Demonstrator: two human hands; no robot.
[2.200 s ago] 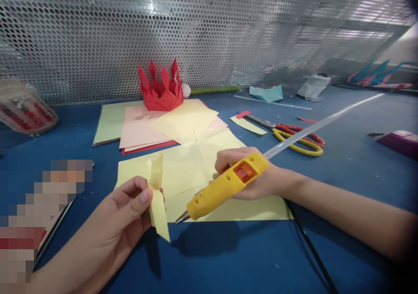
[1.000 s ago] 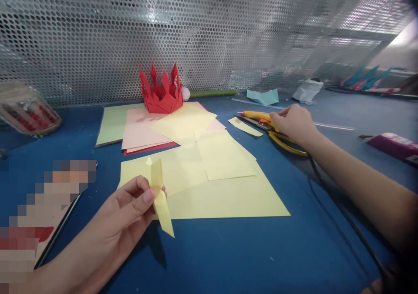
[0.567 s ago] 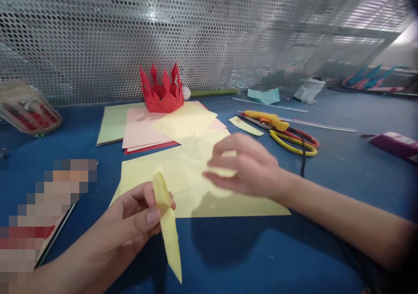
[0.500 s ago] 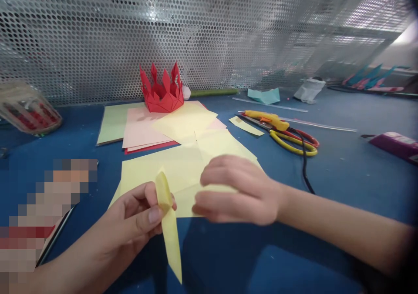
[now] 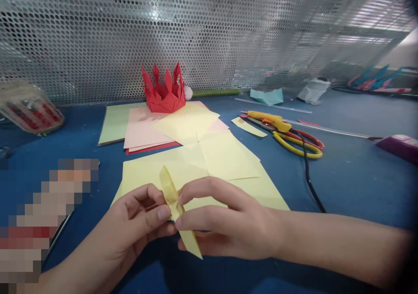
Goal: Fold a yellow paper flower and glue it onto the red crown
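Note:
A narrow folded strip of yellow paper (image 5: pixel 169 185) is held between both hands, slanting from upper left to lower right. My left hand (image 5: pixel 137 220) pinches it near the middle, thumb on top. The fingers of my right hand (image 5: pixel 225 220) close on the same strip from the right, just below the left thumb. Where the fingertips meet, the paper looks creased or bunched. Behind and partly under the hands lie sheets of yellow paper (image 5: pixel 150 165) on the blue table (image 5: pixel 228 276).
At the back stands a red paper crown (image 5: pixel 166 98) on pink (image 5: pixel 142 128) and green sheets (image 5: pixel 112 122). To the right lie a yellow glue gun (image 5: pixel 271 120), scissors (image 5: pixel 302 148) and a small yellow strip (image 5: pixel 250 127). A jar (image 5: pixel 32 111) stands far left, near a metal mesh wall (image 5: pixel 209 37).
My right hand has come in from the right and down, and now grips the strip. The strip has tilted, its lower end swinging right and up. My left hand keeps its pinch.

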